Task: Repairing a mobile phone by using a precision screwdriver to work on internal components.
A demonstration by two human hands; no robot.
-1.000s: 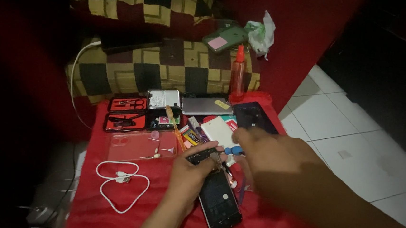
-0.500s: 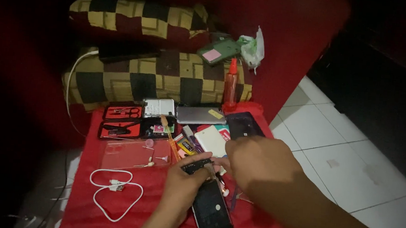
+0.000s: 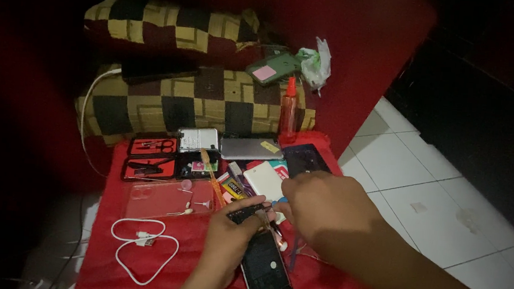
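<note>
The person's left hand point(image 3: 226, 236) is wrapped around the upper end of a dark opened phone point(image 3: 265, 264), its grip pressed on the phone's top edge with the thumb across the front. The phone lies on the red cloth of the tabletop point(image 3: 200, 261), running from that grip down toward the person. The right hand point(image 3: 325, 206) comes in from the other side and meets the left at the phone's top end; its fingers are bunched together over a small tool with a blue tip point(image 3: 282, 200), though I cannot tell how the grip closes on it, as the back of the hand hides the fingertips.

Just beyond the left grip lies a clear phone case point(image 3: 166, 198) with a few small pins on it, and nearer the person, out past the left wrist, a white cable point(image 3: 141, 248) is looped on the cloth. Farther off from the two hands sits an open red and black tool kit point(image 3: 152, 158) with scissors in it, next to a small silver box point(image 3: 198, 139) and a grey phone point(image 3: 250, 149). A white flat card-like piece point(image 3: 264, 181) rests just beyond the right hand's knuckles, with a dark phone panel point(image 3: 307, 160) past it. An orange spray bottle point(image 3: 288, 113) stands upright against the checkered cushions point(image 3: 169, 102) at the far edge.
</note>
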